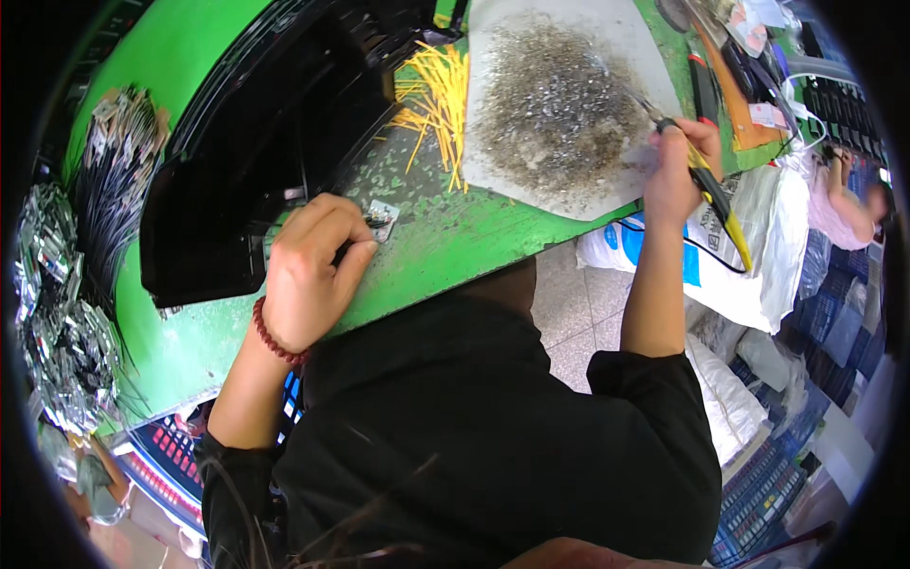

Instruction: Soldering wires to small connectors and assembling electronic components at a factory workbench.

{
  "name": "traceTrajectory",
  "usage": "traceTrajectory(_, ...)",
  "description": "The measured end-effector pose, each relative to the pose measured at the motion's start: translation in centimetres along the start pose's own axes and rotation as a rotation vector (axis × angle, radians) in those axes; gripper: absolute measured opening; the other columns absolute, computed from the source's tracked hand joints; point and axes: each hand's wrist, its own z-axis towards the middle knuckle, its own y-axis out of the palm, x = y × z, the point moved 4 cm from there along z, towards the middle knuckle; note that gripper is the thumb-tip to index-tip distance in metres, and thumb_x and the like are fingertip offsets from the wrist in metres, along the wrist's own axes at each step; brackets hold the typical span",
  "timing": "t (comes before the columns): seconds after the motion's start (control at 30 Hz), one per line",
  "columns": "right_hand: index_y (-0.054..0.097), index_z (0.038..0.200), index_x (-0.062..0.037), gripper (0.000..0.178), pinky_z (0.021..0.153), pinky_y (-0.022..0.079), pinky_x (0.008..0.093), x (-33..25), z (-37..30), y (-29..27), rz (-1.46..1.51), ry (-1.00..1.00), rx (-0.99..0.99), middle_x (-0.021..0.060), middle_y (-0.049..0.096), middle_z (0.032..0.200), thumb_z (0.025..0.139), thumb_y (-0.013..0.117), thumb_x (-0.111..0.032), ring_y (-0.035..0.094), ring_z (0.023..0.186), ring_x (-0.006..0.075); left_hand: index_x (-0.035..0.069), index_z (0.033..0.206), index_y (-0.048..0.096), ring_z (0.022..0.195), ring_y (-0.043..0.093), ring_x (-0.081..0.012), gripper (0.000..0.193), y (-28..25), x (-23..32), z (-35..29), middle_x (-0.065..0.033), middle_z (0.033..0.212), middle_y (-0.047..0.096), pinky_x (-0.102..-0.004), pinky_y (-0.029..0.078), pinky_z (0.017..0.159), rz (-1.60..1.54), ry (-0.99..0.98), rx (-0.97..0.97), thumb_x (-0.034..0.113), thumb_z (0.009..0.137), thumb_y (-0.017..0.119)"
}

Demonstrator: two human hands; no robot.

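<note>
My right hand [675, 175] grips a soldering iron [712, 187] with a yellow and black handle. Its thin metal tip reaches over a pale sheet [493, 180] covered with dark grit and shiny solder bits [564, 109]. My left hand [318, 256], a red bead bracelet at the wrist, is closed low over the green table. What its fingers hold, if anything, is hidden. Right at the fingertips lies a small silvery flat piece [382, 216]. Beside this hand stands a large black plastic housing [204, 223].
Loose yellow strips [441, 95] lie between housing and sheet. Bundles of dark wires [109, 180] and shiny silver pieces [66, 322] crowd the left end of the green table [455, 247]. Red-and-black handled pliers [702, 90] lie far right. White sacks [758, 237] stand beside my right arm.
</note>
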Motion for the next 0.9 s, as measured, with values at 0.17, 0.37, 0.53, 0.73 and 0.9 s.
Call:
traceTrajectory(0.17,0.057,0.09,0.0016,0.011,0.064,0.047,0.024,-1.9,-3.2,0.9,0.318,0.027,-0.098,0.0064,0.06,0.079,0.08,0.059,-0.002,0.057,0.065,0.0124,0.002,0.075,0.059,0.073,0.06,-0.0292,0.01,0.4,-0.5,0.2,-0.0103,0.079,0.059,-0.0355,0.048,0.065,-0.022,0.068,0.029,-0.001,0.072,0.068)
traceTrajectory(0.37,0.051,0.092,0.0007,0.022,0.056,0.043,0.0242,-5.1,-10.9,5.8,0.393,0.08,-0.365,0.0101,0.054,0.075,0.08,0.062,-0.015,0.05,0.06,0.0134,0.002,0.076,0.059,0.073,0.06,-0.0289,0.01,0.8,-1.0,-0.1,-0.0098,0.081,0.061,-0.0354,0.049,0.066,-0.018,0.07,0.099,0.001,0.071,0.068)
traceTrajectory(0.53,0.052,0.093,-0.0017,0.023,0.057,0.036,0.0199,-5.3,-13.6,7.6,0.485,0.161,-0.493,0.0019,0.055,0.077,0.081,0.069,-0.013,0.046,0.064,0.0045,0.001,0.076,0.059,0.073,0.06,-0.0296,0.01,0.8,-1.1,-0.5,-0.0097,0.081,0.06,-0.0358,0.049,0.066,-0.011,0.097,0.114,0.0,0.071,0.067)
traceTrajectory(0.73,0.052,0.09,-0.0022,0.019,0.057,0.032,0.0195,-5.3,-14.2,7.9,0.477,0.186,-0.539,-0.0011,0.052,0.075,0.08,0.066,-0.009,0.041,0.064,0.0029,0.001,0.075,0.059,0.074,0.06,-0.0303,0.009,0.7,-1.2,-0.5,-0.0099,0.081,0.06,-0.0369,0.049,0.066,-0.023,0.119,0.09,0.0,0.071,0.066)
traceTrajectory(0.9,0.05,0.089,0.0003,0.017,0.054,0.04,0.022,-5.2,-14.1,7.9,0.398,0.13,-0.572,0.0067,0.053,0.071,0.08,0.062,-0.008,0.048,0.058,0.0098,-0.002,0.078,0.059,0.075,0.061,-0.0262,0.01,0.5,-1.0,-0.3,-0.0113,0.086,0.06,-0.0309,0.05,0.066,-0.009,0.114,0.033,-0.006,0.072,0.066)
